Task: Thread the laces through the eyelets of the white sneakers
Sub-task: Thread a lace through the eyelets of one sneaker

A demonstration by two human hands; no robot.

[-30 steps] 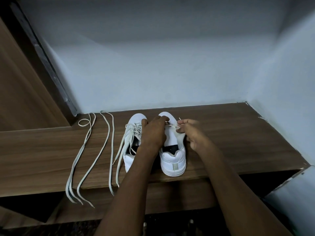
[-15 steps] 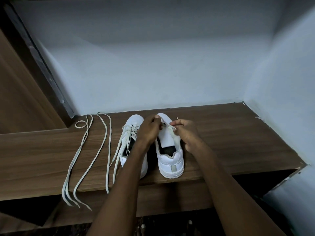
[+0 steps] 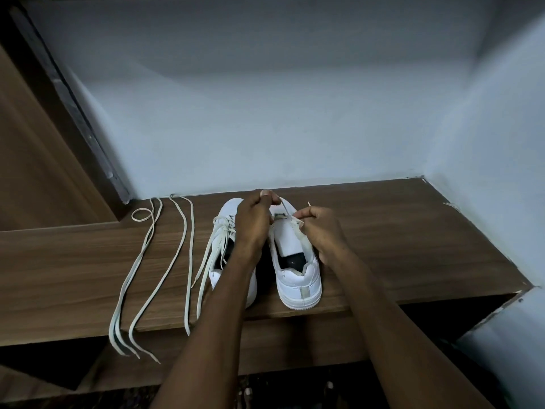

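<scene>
Two white sneakers stand heel-toward-me on a wooden shelf (image 3: 413,246). The right sneaker (image 3: 298,278) has its tongue exposed. A short stretch of lace (image 3: 285,210) runs taut across its front. My left hand (image 3: 255,219) pinches the far end of that lace above the toe. My right hand (image 3: 320,228) pinches the lace at the shoe's right eyelet row, a thin lace tip sticking up beside it. The left sneaker (image 3: 228,211) is partly hidden under my left forearm; its laces (image 3: 211,255) trail loosely down its left side.
A long loose lace (image 3: 147,261) lies in strands on the shelf's left part, its ends hanging over the front edge. White walls close the back and right side. A wooden panel stands at the left.
My left hand has risen and moved away from me, drawing the lace out toward the toe. My right hand has stayed at the right eyelet row.
</scene>
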